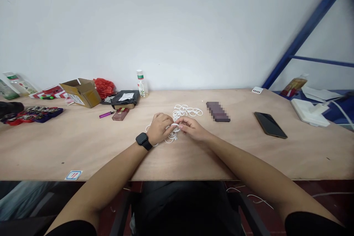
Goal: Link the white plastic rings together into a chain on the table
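My left hand [159,129], with a black watch [142,139] on its wrist, pinches a white ring [175,124] over the middle of the table. The fingertips of my right hand [193,129] are closed on the same ring from the other side. Behind the hands lies a loose bunch of thin white rings [176,113], some of them overlapping. More white rings [170,141] show beneath and in front of the fingers, partly hidden by my left hand. Whether the rings are linked I cannot tell.
Right of the hands are a dark, pixelated flat object [218,111] and a phone [270,124]. To the left lie a dark red box [120,114], a purple lighter [105,114], a black package [125,97] and an open carton [81,92]. A bottle [141,84] stands by the wall.
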Demonstrator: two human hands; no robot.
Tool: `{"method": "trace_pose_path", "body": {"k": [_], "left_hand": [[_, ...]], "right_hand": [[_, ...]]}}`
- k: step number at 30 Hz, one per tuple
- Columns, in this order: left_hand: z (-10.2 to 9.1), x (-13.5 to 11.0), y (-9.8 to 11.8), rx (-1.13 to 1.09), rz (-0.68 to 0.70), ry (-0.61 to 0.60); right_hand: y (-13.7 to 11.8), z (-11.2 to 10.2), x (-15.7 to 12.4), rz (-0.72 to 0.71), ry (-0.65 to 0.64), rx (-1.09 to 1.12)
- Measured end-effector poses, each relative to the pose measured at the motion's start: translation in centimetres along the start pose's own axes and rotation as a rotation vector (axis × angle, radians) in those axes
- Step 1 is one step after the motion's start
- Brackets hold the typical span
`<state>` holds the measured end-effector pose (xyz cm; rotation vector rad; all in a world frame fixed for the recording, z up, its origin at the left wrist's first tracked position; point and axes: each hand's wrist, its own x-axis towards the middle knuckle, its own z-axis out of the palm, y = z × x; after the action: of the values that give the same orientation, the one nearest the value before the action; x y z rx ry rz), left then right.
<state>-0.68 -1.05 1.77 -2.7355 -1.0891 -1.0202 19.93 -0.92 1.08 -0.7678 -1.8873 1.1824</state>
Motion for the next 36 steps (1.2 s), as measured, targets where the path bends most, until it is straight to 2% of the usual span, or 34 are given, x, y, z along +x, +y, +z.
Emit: {"method": "trace_pose_path", "body": {"k": [3, 6, 16, 23, 28, 30, 33, 36], "left_hand": [[0.0, 0.0, 0.1, -0.009, -0.022, 0.036], [0.0, 0.0, 0.0, -0.012, -0.023, 0.035], [0.2, 0.2, 0.3, -0.035, 0.072, -0.013], [0.5, 0.1, 0.1, -0.036, 0.074, -0.04], [0.7, -0.1, -0.9, -0.027, 0.0, -0.019], [0.7, -0.2, -1.1, -0.024, -0.014, -0.039], [0.7, -0.1, -1.1, -0.039, -0.003, -0.097], [0.6, 0.0, -0.8, -0.068, -0.001, -0.126]], "right_hand": [[-0.2, -0.5, -0.1, -0.093, -0.027, -0.147], [-0.3, -0.6, -0.2, -0.113, -0.038, -0.213], [0.8, -0.8, 0.0, -0.07, -0.011, -0.177], [1.9, -1.2, 0.3, -0.08, 0.002, -0.216], [2.8, -2.1, 0.8, -0.157, 0.108, -0.511], [3.4, -2.6, 1.0, -0.183, 0.1, -0.654], [4.3, -3.1, 1.2, -0.125, 0.04, -0.793], [4.7, -3.0, 1.4, -0.059, 0.032, -0.865]]}}
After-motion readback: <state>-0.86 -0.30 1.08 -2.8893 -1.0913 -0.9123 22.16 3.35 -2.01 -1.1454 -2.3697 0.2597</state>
